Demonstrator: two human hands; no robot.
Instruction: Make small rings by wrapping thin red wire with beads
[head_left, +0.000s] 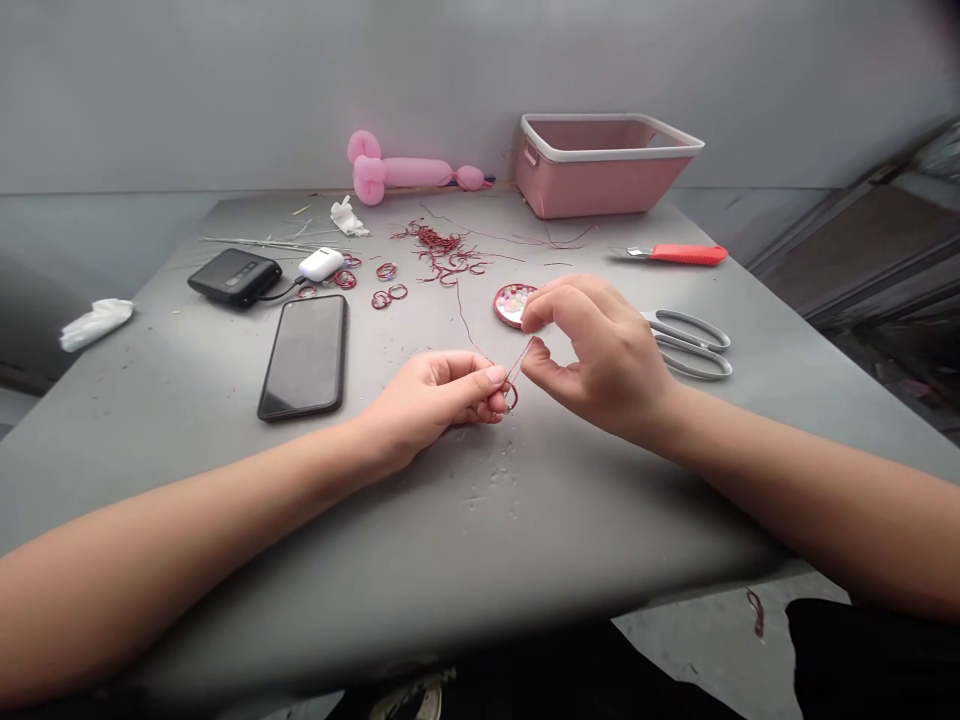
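A small dark red ring (pixel 513 398) is pinched between the thumb and fingers of my left hand (pixel 442 398), above the front middle of the table. From it a thin red thread (pixel 520 357) runs up to my right hand (pixel 600 355), whose curled thumb and index finger hold it at their tips. Another length of thread trails from my left fingertips toward the back. Just behind my right fingers is a round red-rimmed dish (pixel 511 303) of pale and pink beads, partly covered by that hand. Grey-handled scissors (pixel 694 342) lie beside my right hand, their blades hidden.
On the grey table lie a phone (pixel 306 358), a black power bank (pixel 234 277) cabled to a white case (pixel 321 264), several red rings (pixel 386 271), cut red cords (pixel 442 245) and a red cutter (pixel 686 255). Behind stand a pink bin (pixel 600 185) and pink balloon (pixel 416 172).
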